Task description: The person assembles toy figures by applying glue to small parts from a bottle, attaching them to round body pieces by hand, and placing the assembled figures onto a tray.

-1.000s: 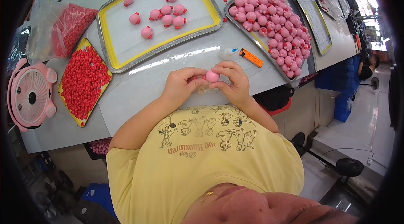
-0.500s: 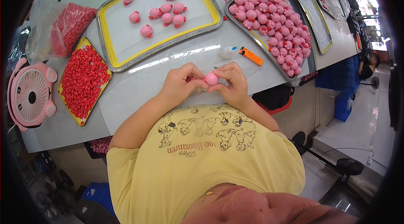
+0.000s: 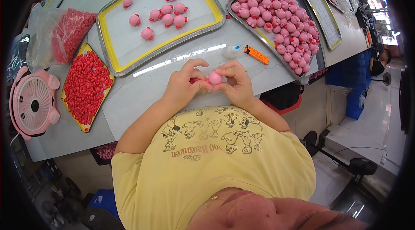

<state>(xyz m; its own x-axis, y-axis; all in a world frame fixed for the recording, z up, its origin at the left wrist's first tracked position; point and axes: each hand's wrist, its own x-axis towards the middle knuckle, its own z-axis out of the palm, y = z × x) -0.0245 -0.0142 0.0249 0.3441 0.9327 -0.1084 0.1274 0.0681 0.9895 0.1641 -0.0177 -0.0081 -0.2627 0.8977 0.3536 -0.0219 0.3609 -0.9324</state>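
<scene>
Landmark: the yellow-rimmed tray.

The grey table carries every item. The yellow-rimmed tray sits on it well beyond the hands; nine or so pink figures with red parts lie scattered toward its far side, each apart from the next, which suggests finished pieces set out singly.

Right of that tray, a second metal tray is heaped with pink bodies, a bulk supply within reach of the right hand.

Left of the tray stand a pink desk fan, a clear bag of red pieces and a small flat tray of loose red pieces, stock within reach of the left hand.

Nearer the person than the tray, the left hand and right hand meet above the table edge, fingers curled narrow, together pinching one pink ball between the fingertips. A red piece appears to be under the left fingers; I cannot confirm it.

Between hands and heaped tray lie a small glue bottle and an orange lighter.
</scene>
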